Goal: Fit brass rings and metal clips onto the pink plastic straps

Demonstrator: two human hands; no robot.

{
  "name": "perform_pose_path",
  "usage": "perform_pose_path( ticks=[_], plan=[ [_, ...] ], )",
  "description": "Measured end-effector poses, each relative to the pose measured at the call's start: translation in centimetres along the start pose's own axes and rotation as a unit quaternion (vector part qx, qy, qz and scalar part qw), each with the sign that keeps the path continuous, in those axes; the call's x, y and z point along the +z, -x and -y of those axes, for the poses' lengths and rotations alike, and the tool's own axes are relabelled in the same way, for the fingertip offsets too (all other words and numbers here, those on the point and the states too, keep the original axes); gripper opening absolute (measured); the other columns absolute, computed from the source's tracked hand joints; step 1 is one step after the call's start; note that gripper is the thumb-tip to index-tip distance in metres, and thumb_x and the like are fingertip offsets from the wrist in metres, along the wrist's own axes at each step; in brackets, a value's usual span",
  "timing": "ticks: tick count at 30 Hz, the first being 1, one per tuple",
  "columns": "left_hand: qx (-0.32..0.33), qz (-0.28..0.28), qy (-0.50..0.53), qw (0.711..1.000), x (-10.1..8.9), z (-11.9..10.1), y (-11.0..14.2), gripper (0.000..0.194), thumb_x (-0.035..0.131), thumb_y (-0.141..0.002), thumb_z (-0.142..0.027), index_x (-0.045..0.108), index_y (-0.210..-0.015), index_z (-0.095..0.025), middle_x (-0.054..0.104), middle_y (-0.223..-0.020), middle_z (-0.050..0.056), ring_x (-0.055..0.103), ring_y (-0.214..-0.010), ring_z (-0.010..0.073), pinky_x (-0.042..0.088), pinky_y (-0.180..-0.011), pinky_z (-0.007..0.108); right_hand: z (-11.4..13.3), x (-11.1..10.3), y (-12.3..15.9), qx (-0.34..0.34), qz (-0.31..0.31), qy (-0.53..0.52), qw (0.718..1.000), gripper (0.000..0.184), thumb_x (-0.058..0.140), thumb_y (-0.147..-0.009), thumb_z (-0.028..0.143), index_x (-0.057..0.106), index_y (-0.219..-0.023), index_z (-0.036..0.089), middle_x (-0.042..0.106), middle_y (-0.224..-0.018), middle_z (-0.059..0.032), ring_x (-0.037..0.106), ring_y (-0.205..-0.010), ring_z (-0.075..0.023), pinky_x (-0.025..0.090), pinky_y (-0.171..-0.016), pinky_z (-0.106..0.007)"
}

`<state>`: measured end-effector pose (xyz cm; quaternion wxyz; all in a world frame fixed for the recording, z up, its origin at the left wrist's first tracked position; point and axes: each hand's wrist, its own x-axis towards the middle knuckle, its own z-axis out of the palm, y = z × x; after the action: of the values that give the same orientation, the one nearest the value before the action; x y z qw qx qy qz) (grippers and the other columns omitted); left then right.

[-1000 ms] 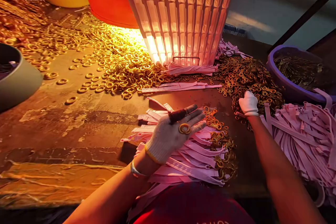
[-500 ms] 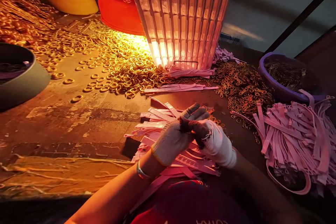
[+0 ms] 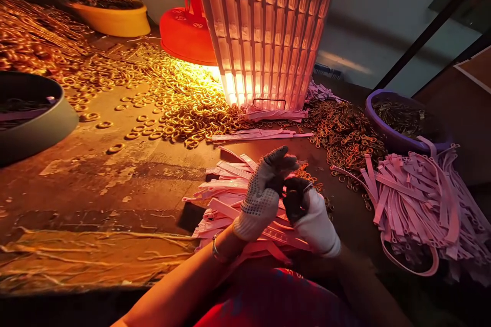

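Observation:
My left hand, in a white knit glove with dotted grip and darkened fingertips, is raised above a pile of pink strap strips. Its fingers are bent over toward the thumb. Close beside it is my right hand, also gloved, with blackened fingers curled into a pinch. The fingertips of both hands nearly meet. Anything between them is too small and dark to make out. Behind the hands lie several small metal pieces.
Gold rings are heaped under a red lamp, beside a tall ribbed panel. Metal clasps lie right, near a purple basin and a bigger strap heap. A grey bowl and yellow basin stand left.
My left hand has turned more upright and its fingers have curled. My right hand has drawn slightly away from the left palm. The camera view has shifted a little.

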<state>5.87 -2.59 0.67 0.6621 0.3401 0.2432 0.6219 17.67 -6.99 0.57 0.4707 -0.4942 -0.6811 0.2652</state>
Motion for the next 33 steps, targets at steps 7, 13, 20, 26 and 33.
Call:
perform_pose_path(
  ticks=[7,13,20,26,33],
  plan=[
    [-0.079,-0.017,-0.021,0.997,-2.2,-1.7,-0.2,0.044,0.068,-0.072,-0.012,0.068,-0.115,-0.018,0.071,-0.108,0.009,0.067,-0.077,0.0143,0.056,-0.06,0.024,1.0,-1.2,-0.2,0.186,-0.081,-0.268,0.942,0.033,0.079,-0.082,0.034,0.064,-0.109,0.024,0.062,-0.079,0.0047,0.051,-0.059,-0.0077,0.048,-0.058,-0.022],
    [-0.209,-0.026,-0.053,0.976,-1.6,-2.2,2.2,0.037,0.082,-0.075,-0.027,0.066,-0.106,-0.014,0.063,-0.07,-0.001,0.051,-0.052,0.0063,0.036,-0.047,0.016,0.2,-0.3,0.4,0.149,-0.081,-0.2,0.965,0.03,0.078,-0.083,0.034,0.065,-0.109,0.024,0.069,-0.095,-0.0006,0.064,-0.078,-0.0133,0.057,-0.073,-0.026],
    [-0.294,0.06,-0.023,0.954,-2.0,-3.3,1.8,0.051,0.079,-0.076,-0.024,0.063,-0.123,-0.016,0.053,-0.062,-0.006,0.032,-0.043,0.0037,0.019,-0.04,0.017,-0.8,-2.5,-0.4,-0.11,0.097,0.044,0.988,0.045,0.051,-0.099,0.017,0.051,-0.143,0.025,0.065,-0.133,-0.011,0.063,-0.123,-0.0218,0.051,-0.106,-0.04],
    [-0.353,0.171,-0.073,0.917,-3.0,-3.5,1.1,0.029,0.073,-0.079,-0.03,0.071,-0.104,-0.016,0.043,-0.056,-0.007,0.026,-0.042,0.0044,0.016,-0.038,0.019,-0.2,-2.8,-1.7,-0.186,0.163,0.099,0.964,0.028,0.05,-0.096,0.015,0.063,-0.119,0.02,0.069,-0.099,-0.0076,0.067,-0.089,-0.0185,0.055,-0.08,-0.032],
    [-0.196,0.025,-0.127,0.972,-3.7,-2.8,2.1,0.059,0.075,-0.083,-0.034,0.048,-0.134,-0.018,0.058,-0.073,-0.004,0.046,-0.051,0.0078,0.032,-0.045,0.019,-0.2,-2.2,-1.0,-0.096,0.085,0.228,0.965,0.015,0.052,-0.091,0.019,0.06,-0.079,0.021,0.063,-0.074,-0.0038,0.057,-0.066,-0.0182,0.044,-0.063,-0.03]
  ],
)
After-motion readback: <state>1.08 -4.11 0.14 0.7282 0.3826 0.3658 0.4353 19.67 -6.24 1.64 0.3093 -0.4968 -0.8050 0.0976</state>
